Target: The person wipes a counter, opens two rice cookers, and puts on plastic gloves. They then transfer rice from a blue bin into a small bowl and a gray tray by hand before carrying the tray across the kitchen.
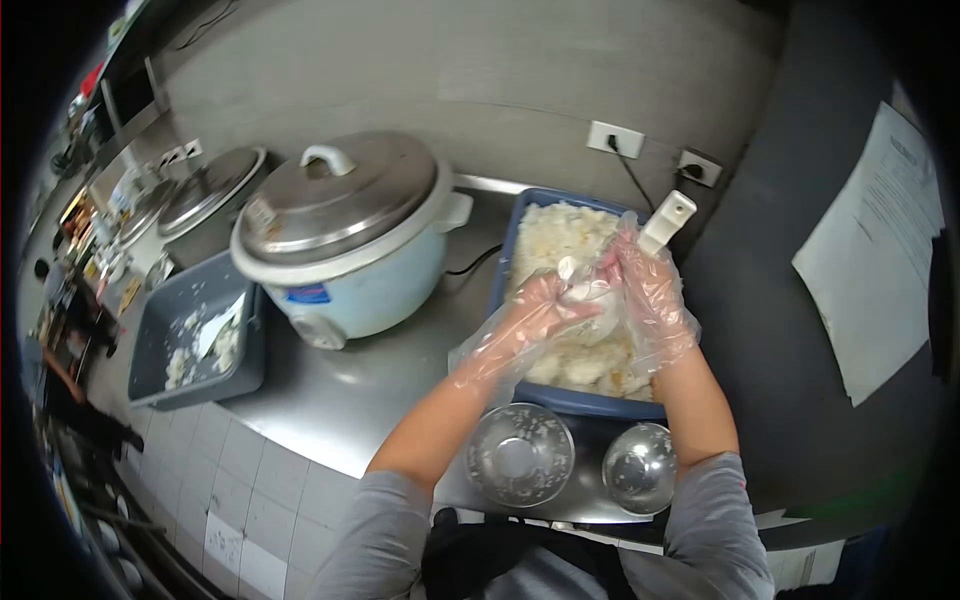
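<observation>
Both my hands wear loose clear plastic gloves and meet over a blue tub (512, 246) full of cooked white rice (566, 232). My left hand (537, 308) cups a lump of rice. My right hand (643, 278) grips a white rice paddle (666, 222), its handle pointing up and away, and presses against the lump. Two shiny metal bowls stand at the counter's near edge below my arms: a larger bowl (518, 454) and a smaller bowl (639, 467).
A big pale-blue rice cooker (345, 232) with a steel lid stands left of the tub. Further left lies a grey tub (160, 340) with rice scraps and a scoop, and two more lidded pots (205, 190). Wall sockets (616, 140) and a paper notice (880, 250) are behind.
</observation>
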### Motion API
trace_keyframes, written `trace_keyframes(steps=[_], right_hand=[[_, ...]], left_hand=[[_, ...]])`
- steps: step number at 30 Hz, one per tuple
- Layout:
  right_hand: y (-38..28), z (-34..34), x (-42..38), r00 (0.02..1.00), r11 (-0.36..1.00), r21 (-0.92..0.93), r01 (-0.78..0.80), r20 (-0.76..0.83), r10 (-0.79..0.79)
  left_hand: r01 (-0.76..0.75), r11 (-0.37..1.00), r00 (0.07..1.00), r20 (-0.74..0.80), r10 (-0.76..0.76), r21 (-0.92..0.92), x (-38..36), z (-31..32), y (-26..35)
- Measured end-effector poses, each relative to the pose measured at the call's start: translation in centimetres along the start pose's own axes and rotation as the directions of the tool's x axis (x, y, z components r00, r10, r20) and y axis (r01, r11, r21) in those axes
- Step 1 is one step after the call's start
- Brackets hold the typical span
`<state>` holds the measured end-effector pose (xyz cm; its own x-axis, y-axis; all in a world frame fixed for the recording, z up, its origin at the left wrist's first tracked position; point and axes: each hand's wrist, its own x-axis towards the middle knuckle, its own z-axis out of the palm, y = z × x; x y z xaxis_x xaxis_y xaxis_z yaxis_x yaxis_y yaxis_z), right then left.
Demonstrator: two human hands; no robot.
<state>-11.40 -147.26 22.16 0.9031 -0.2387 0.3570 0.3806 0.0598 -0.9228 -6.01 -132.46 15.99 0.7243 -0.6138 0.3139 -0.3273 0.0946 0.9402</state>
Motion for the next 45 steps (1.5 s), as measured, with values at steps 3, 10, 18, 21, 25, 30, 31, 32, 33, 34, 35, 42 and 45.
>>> trace_keyframes(steps=[3,10,18,21,25,30,31,32,33,34,35,42,45], right_hand=[[-2.3,-1.2,0.0,0.999,0.991,0.136,-0.007,-0.033,0.012],[-3.3,-4.4,1.3,0.982,0.954,0.298,-0.016,-0.173,0.070],[-1.9,-9.5,3.9,0.990,0.937,0.339,0.089,-0.136,-0.044],[-1.0,-5.7,2.6,0.992,0.950,0.311,-0.020,-0.113,0.058],[-0.8,-5.4,2.6,0.995,0.959,0.281,-0.041,-0.079,0.065],[-3.1,-7.6,2.8,0.983,0.949,0.310,0.064,-0.186,-0.006],[-3.3,-8.5,3.1,0.983,0.935,0.343,0.092,-0.180,-0.031],[-3.5,-9.5,3.4,0.983,0.919,0.376,0.118,-0.175,-0.054],[-3.8,-10.4,3.7,0.982,0.901,0.409,0.147,-0.170,-0.083],[-3.9,-10.8,3.9,0.985,0.906,0.391,0.162,-0.125,-0.123],[-3.4,-10.7,3.8,0.982,0.908,0.392,0.147,-0.165,-0.087],[-1.3,-7.5,3.5,0.980,0.877,0.464,0.125,-0.198,-0.035],[-1.8,-8.6,3.9,0.955,0.886,0.416,0.203,-0.284,-0.085]], left_hand=[[0.106,0.979,0.983,0.168,-0.077,-0.173,0.4,1.3,-0.4],[0.137,0.986,0.968,0.222,-0.114,-0.092,0.5,1.3,0.7],[-0.117,0.929,0.990,0.118,0.080,0.351,1.2,-0.2,-1.6],[-0.116,0.993,0.991,0.073,0.116,0.002,3.0,2.9,-0.8],[0.054,0.991,0.975,0.220,-0.027,-0.121,4.2,3.2,-1.8],[0.100,0.955,0.964,0.209,-0.162,0.278,2.3,0.7,-1.2],[0.121,0.878,0.951,0.199,-0.236,0.464,2.1,0.1,-0.7],[0.058,0.909,0.968,0.200,-0.153,0.414,1.9,-0.3,-2.1],[-0.011,0.931,0.978,0.196,-0.066,0.364,1.8,-0.7,-2.9],[-0.083,0.945,0.982,0.188,0.023,0.317,1.9,-1.0,-3.6],[-0.065,0.981,0.987,0.157,0.036,0.184,2.2,-0.5,-4.5],[0.099,0.868,0.995,0.059,-0.081,-0.487,3.5,4.5,-2.5],[0.157,0.968,0.985,0.101,-0.140,-0.195,3.4,3.3,-3.0]])
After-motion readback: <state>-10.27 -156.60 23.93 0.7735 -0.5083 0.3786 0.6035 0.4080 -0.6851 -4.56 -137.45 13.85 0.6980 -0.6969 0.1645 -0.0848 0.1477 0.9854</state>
